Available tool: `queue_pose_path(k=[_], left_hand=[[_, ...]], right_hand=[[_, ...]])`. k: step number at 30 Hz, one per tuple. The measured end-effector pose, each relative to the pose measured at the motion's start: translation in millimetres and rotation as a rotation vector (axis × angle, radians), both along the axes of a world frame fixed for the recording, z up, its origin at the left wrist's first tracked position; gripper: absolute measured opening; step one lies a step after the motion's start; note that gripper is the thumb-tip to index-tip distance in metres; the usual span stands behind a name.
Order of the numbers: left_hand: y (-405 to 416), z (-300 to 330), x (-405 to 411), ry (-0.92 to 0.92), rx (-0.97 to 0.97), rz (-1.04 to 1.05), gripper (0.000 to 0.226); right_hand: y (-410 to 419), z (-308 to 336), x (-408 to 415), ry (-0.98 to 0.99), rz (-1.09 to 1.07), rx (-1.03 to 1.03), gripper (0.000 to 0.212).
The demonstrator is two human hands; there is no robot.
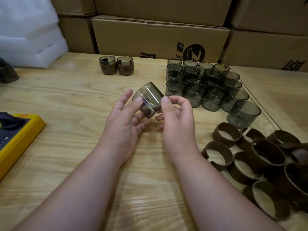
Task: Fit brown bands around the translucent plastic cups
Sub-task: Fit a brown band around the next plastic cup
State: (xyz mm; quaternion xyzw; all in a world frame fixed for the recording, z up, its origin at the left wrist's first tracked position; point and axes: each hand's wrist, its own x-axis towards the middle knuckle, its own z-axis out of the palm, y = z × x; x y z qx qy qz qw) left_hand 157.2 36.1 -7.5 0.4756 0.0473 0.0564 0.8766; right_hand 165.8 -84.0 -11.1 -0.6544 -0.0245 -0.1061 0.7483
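Observation:
A bare translucent grey cup (147, 97) is held tilted above the middle of the wooden table (66, 97), with no band on it. My left hand (124, 120) pinches its left side with thumb and fingers. My right hand (176, 119) pinches its right side and bottom edge. Several more bare cups (206, 85) stand in rows at the right rear. A heap of brown bands (260, 160) lies at the right front. Two cups with brown bands fitted (116, 65) stand at the back centre.
Stacked cardboard boxes (160, 37) wall off the back of the table. White foam sheets (28, 34) sit at the back left. A yellow device (18, 139) lies at the left edge, and a dark object (6, 72) sits beyond it.

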Motion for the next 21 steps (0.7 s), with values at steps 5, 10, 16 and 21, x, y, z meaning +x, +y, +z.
queue_pose_path(k=[5,10,16,21], left_hand=[[2.3,0.3,0.1,-0.017,0.009,-0.039,0.064],[-0.7,0.7,-0.5,-0.007,0.045,-0.061,0.046],[-2.0,0.2,-1.0,-0.05,0.087,0.0,0.025],[-0.9,-0.8,-5.5,-0.192,0.436,0.246,0.022]], right_hand=[[0.1,4.2,-4.5,0.022,0.013,0.038,0.049],[2.1,3.1,-6.6,-0.013,0.102,0.026,0.053],[2.1,1.7,-3.0,-0.007,0.095,0.062,0.048],[-1.1,1.5,2.0,0.074,0.059,0.04,0.048]])
